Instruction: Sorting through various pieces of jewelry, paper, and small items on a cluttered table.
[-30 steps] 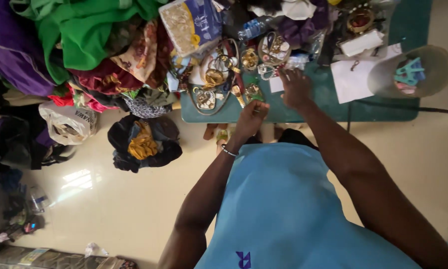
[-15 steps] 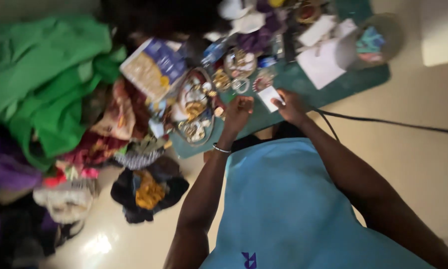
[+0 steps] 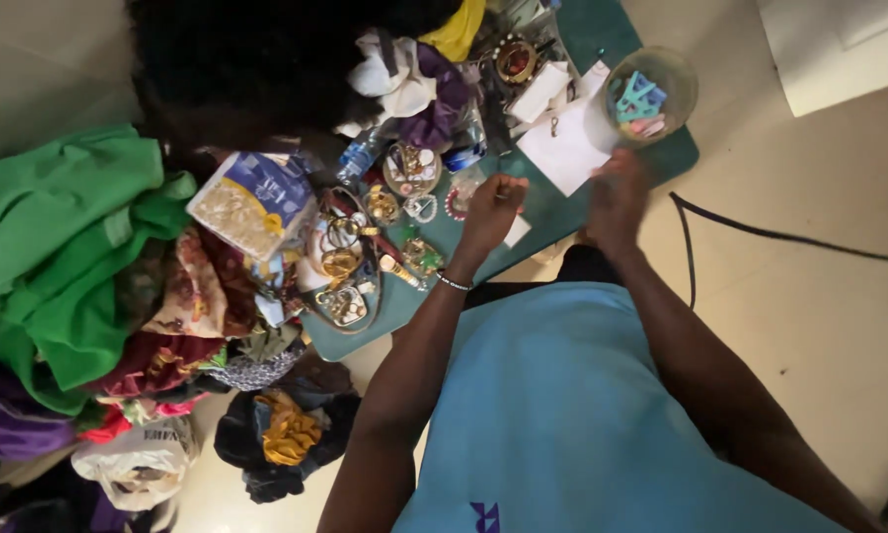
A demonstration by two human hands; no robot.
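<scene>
My left hand (image 3: 488, 209) hovers over the green table (image 3: 661, 163) with its fingers curled; whether anything is inside them is hidden. It is next to a beaded bracelet (image 3: 456, 204) and a small white card (image 3: 516, 233), with a silver bangle on its wrist. My right hand (image 3: 617, 190) is blurred and lies at the table's near edge, just below a white sheet of paper (image 3: 562, 153) and a clear round tub (image 3: 649, 97) of coloured clips. Its grip cannot be made out.
Gold and beaded jewellery (image 3: 343, 259) crowds the table's left half, beside a blue and white packet (image 3: 251, 202). Green cloth (image 3: 59, 247) and mixed garments pile up on the left. A black bag (image 3: 281, 434) and a black cable (image 3: 789, 237) lie on the floor.
The view has swung and moved in closer. My right hand has gone from the small white card to the right, toward the paper and tub. My left hand stays near the jewellery.
</scene>
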